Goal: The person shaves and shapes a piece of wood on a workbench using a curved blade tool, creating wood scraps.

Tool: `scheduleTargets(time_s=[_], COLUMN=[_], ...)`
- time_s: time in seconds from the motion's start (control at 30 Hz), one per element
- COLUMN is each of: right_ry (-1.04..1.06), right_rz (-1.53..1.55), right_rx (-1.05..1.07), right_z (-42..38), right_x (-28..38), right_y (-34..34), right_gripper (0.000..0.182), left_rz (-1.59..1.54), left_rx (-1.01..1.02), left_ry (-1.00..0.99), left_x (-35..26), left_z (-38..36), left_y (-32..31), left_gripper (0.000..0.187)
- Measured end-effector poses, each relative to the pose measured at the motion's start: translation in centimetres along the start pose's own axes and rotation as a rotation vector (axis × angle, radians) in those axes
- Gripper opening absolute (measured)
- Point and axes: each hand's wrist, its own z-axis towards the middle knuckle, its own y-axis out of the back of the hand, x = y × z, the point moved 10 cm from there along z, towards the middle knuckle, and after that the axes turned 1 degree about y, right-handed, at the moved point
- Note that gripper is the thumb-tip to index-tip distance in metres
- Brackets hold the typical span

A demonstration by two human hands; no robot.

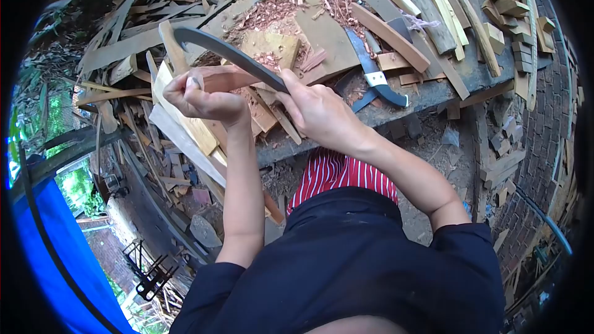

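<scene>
My right hand (325, 117) is closed around the lower end of a long dark curved blade (232, 54), whose hooked tip points up and to the left. Its grip end is hidden under my fingers. My left hand (207, 96) forms a fist around a reddish piece of wood (232, 79), which sticks out to the right toward the blade. Behind them on the workbench (281, 148) rests a pale wooden block (269, 48) with red shavings (272, 15) around it. A large knife (365, 59) with a dark curved handle and white collar lies right of my right hand.
Reddish and pale wooden strips (393, 37) cover the bench's right side. Cut wood blocks (504, 3) are stacked at the far right. Scrap wood (133, 31) piles up on the left, and long planks (185, 114) lean near my left forearm. A blue tarp (59, 247) hangs at lower left.
</scene>
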Motion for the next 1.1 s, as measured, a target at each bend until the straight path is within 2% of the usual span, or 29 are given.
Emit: scheduleTargets(time_s=[0.07,0.13,0.17,0.23,0.27,0.3,0.37,0.4,0.43,0.5,0.53,0.57,0.63,0.67,0.77,0.83,0.9,0.97,1.03,1.07,1.1], right_ry=[0.021,0.076,0.084,-0.074,-0.038,-0.032,-0.037,-0.013,-0.017,0.060,0.079,0.088,-0.103,-0.097,-0.125,-0.050,-0.016,0.038,-0.074,-0.187,-0.307], right_rz=[0.049,0.103,0.103,-0.108,-0.092,-0.094,-0.049,-0.020,-0.024,0.081,0.099,0.095,-0.146,-0.148,-0.139,-0.021,0.036,0.089,-0.276,-0.221,-0.158], right_rx=[-0.066,-0.205,-0.209,0.078,0.048,0.042,0.000,-0.019,-0.018,-0.210,-0.229,-0.236,0.124,0.113,0.112,-0.043,-0.085,-0.141,0.157,0.219,0.277], right_z=[0.5,0.0,-0.2,-1.1,-1.3,-0.7,-0.3,0.1,0.5,0.3,0.1,-0.3,-1.0,-1.1,-1.4,-0.1,0.7,0.7,-0.3,-0.8,-1.5], right_x=[2.8,4.5,3.4,-2.6,-3.0,-2.8,-1.2,0.4,1.6,4.2,4.2,2.7,-3.7,-4.4,-4.8,-0.6,2.0,2.4,-2.5,-6.0,-8.9], right_y=[3.3,5.3,4.4,-1.3,-1.4,-0.9,0.3,1.6,2.9,6.0,5.9,4.7,-1.7,-1.5,-1.1,2.8,4.6,4.6,-0.4,-0.8,-0.9], right_gripper=[0.037,0.033,0.033,0.029,0.027,0.027,0.028,0.027,0.027,0.028,0.030,0.030,0.030,0.030,0.028,0.028,0.027,0.026,0.027,0.025,0.024], left_rz=[-0.043,0.079,0.074,-0.007,-0.165,-0.171,0.117,0.006,0.005,-0.023,0.117,0.108,-0.054,-0.143,-0.110,-0.186,-0.149,-0.028,0.011,-0.081,-0.118], left_rx=[0.017,0.070,0.068,-0.016,0.050,0.050,0.060,0.046,0.046,0.085,0.125,0.122,-0.030,0.023,0.104,0.134,0.157,0.279,0.207,0.165,0.247], left_ry=[0.062,-0.131,-0.138,-0.032,0.105,0.099,-0.119,-0.008,-0.002,-0.052,-0.234,-0.242,0.077,0.120,0.083,0.150,0.090,0.012,-0.222,0.030,0.091], left_x=[0.5,-0.9,-0.8,0.5,1.0,1.0,-0.9,-0.7,-0.4,-0.6,-1.5,-1.5,0.8,1.6,2.2,2.3,1.3,0.3,-1.0,0.1,0.8], left_z=[-0.4,-0.4,-0.4,-0.5,-0.4,-0.1,0.0,-0.5,-0.6,-0.7,-0.4,-0.4,-0.2,0.5,1.1,0.8,0.6,-0.2,-0.3,-0.2,0.1], left_y=[-0.3,-0.6,-0.6,0.0,-0.7,-1.1,-0.6,-0.9,-1.2,-1.0,-1.1,-1.1,0.2,0.2,0.9,0.0,-0.5,-1.7,-1.2,-1.0,-1.2], left_gripper=[0.012,0.012,0.012,0.011,0.012,0.012,0.013,0.013,0.013,0.013,0.013,0.013,0.015,0.016,0.014,0.014,0.012,0.011,0.010,0.012,0.012])
